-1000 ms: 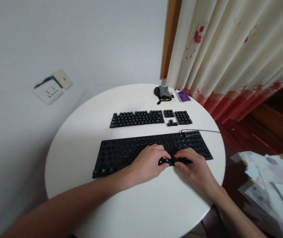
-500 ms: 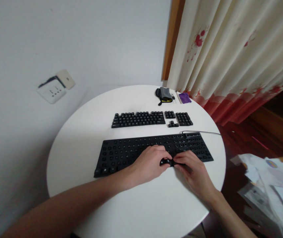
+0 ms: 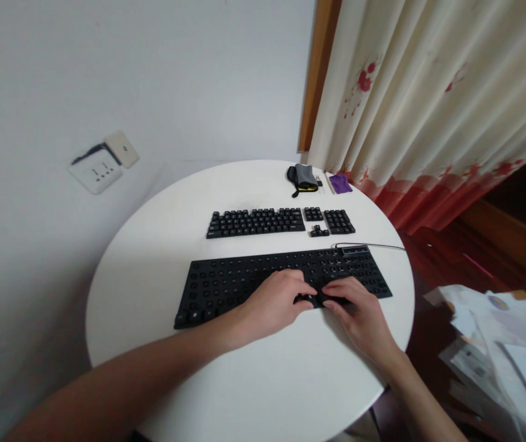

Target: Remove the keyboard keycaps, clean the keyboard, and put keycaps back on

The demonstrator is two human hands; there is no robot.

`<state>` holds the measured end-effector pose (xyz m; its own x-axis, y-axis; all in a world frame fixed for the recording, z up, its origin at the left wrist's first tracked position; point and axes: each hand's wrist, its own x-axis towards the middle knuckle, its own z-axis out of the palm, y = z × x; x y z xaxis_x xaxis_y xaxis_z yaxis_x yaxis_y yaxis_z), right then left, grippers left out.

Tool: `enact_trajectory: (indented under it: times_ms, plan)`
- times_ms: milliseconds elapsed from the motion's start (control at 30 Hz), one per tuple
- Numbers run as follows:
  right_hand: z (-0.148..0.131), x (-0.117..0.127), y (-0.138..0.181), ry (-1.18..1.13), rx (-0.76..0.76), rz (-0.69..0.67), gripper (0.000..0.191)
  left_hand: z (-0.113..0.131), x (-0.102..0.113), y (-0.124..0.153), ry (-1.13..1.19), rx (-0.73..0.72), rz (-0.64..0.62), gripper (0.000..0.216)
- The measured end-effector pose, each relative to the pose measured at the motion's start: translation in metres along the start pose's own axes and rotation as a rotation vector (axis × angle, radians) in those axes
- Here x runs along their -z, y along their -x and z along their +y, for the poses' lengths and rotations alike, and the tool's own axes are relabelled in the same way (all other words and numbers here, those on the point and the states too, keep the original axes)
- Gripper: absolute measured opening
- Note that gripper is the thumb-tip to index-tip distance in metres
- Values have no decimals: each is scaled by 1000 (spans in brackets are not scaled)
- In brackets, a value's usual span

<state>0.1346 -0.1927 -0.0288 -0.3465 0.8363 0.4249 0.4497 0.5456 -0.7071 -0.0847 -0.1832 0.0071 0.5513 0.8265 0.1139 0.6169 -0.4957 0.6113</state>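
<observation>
Keyboard beneath two hands

The keyboard [image 3: 248, 276] lies on the table [image 3: 143, 288], long axis running left to right, right end slightly farther from my camera, front edge facing it. I have the left hand [image 3: 274, 304] and right hand [image 3: 361, 316] at its front edge, right of centre; whether their fingers clamp anything I cannot tell. Loose keys [image 3: 258, 223] lie beyond it.

Two hands, one left hand [image 3: 282, 299] and one right hand [image 3: 357, 311], are at the centre of the frame, with one keyboard [image 3: 239, 275] and one cable [image 3: 382, 246]. Above are four keycap groups: one wide block [image 3: 256, 223], one small block [image 3: 313, 214], one arrow cluster [image 3: 319, 231], one number block [image 3: 339, 222]. One surface [image 3: 263, 393] carries them, plus one grey pouch [image 3: 305, 175] and one purple cloth [image 3: 340, 183]. Two wall plates, one socket [image 3: 96, 173] and one smaller plate [image 3: 123, 148], sit at left.
</observation>
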Motion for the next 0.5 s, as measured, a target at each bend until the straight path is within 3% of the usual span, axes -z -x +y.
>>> enact_trajectory:
  times_ms: [333, 500]
  plan:
    - [-4, -1, -2, 42, 50, -32, 10, 4, -3, 2, -77, 5, 21, 20]
    - [0, 1, 0, 0, 4, 66, 9, 3, -2, 2, -27, 23, 23, 23]
